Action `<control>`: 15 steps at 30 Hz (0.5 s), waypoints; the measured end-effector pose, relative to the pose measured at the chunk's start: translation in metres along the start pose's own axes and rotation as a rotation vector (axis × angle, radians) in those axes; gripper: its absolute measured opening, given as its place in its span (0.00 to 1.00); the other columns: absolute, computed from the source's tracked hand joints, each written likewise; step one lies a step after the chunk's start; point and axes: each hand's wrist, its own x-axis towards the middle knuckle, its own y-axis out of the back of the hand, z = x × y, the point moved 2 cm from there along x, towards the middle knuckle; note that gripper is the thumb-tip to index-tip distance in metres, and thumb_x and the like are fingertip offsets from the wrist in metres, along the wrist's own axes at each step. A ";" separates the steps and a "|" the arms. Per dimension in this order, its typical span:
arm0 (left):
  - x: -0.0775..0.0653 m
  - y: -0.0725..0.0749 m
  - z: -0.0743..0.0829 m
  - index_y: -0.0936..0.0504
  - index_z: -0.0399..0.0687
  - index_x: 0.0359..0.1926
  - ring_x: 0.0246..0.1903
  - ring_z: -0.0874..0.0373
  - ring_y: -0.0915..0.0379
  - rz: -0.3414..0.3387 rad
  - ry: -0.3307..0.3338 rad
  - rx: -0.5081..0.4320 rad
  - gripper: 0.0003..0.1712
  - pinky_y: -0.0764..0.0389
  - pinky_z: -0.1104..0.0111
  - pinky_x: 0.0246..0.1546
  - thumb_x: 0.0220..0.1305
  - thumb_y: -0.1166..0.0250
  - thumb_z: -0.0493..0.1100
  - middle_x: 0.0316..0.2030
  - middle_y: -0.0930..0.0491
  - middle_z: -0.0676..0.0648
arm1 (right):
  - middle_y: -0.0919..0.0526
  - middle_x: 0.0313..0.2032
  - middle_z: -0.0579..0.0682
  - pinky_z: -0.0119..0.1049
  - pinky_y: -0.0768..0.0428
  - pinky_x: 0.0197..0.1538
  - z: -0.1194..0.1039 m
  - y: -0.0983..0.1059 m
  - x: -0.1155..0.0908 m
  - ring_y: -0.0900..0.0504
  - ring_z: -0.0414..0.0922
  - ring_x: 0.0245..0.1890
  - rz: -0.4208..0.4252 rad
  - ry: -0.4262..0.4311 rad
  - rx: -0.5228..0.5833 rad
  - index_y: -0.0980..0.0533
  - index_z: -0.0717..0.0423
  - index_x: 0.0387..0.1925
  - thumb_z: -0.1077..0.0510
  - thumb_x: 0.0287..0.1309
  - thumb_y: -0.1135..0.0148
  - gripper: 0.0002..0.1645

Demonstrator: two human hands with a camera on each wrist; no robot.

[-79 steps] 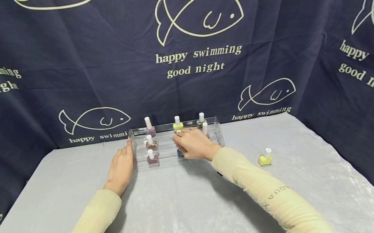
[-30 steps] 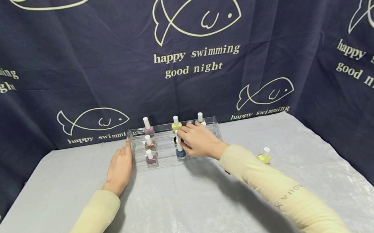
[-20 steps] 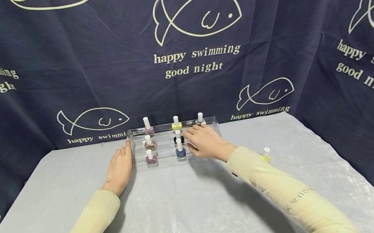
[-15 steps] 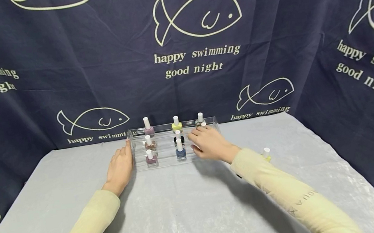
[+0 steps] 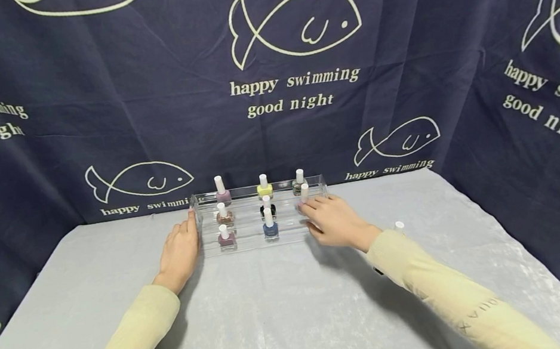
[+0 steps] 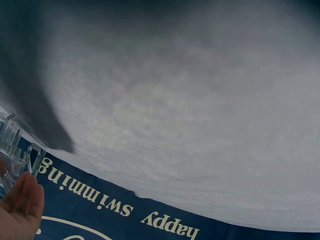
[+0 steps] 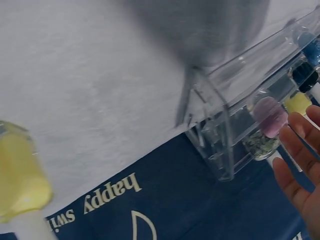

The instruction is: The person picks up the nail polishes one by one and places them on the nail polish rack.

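Note:
A clear acrylic stepped rack [image 5: 250, 240] stands at the back of the table, holding several white-capped nail polish bottles. My left hand [image 5: 178, 251] rests along the rack's left end with its fingers nearly straight. My right hand [image 5: 336, 223] is at the rack's right side, fingers relaxed, beside the pink nail polish [image 7: 270, 116] on the middle step. In the right wrist view, its fingertips lie close to that bottle, with nothing gripped. In the middle column are a blue nail polish [image 5: 270, 229], a black nail polish [image 5: 270, 208] and a yellow nail polish [image 5: 264, 189].
Another yellow nail polish [image 7: 22, 175] stands on the table to the right, mostly hidden by my right sleeve [image 5: 437, 278] in the head view. Mauve [image 5: 227, 239], brown [image 5: 225, 217] and purple [image 5: 223, 195] bottles fill the left column. A dark fish-print curtain [image 5: 306, 134] hangs behind.
My right hand has moved rightward from the middle column to the right end of the rack, uncovering the blue and black bottles. My left hand has stayed at the rack's left end.

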 end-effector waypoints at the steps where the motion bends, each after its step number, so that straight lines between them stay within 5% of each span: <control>1: 0.000 0.000 0.000 0.44 0.28 0.63 0.40 0.42 0.28 -0.003 0.000 -0.002 0.31 0.25 0.55 0.42 0.61 0.46 0.35 0.41 0.23 0.32 | 0.18 0.42 0.50 0.43 0.24 0.42 0.001 0.000 -0.002 0.21 0.48 0.44 -0.005 -0.005 -0.004 0.25 0.54 0.47 0.53 0.51 0.44 0.20; 8: 0.000 0.000 0.000 0.43 0.28 0.63 0.39 0.43 0.28 0.007 -0.001 0.008 0.30 0.25 0.56 0.39 0.61 0.46 0.35 0.39 0.23 0.33 | 0.20 0.31 0.47 0.41 0.28 0.32 0.010 -0.004 -0.017 0.23 0.47 0.35 0.005 -0.019 -0.018 0.28 0.52 0.30 0.54 0.49 0.45 0.07; 15: 0.000 -0.001 0.000 0.43 0.28 0.62 0.40 0.42 0.28 0.018 -0.003 0.003 0.31 0.25 0.56 0.40 0.60 0.45 0.34 0.40 0.23 0.33 | 0.20 0.31 0.47 0.40 0.27 0.32 0.017 -0.004 -0.030 0.23 0.47 0.33 0.005 -0.040 -0.013 0.27 0.52 0.32 0.55 0.49 0.44 0.08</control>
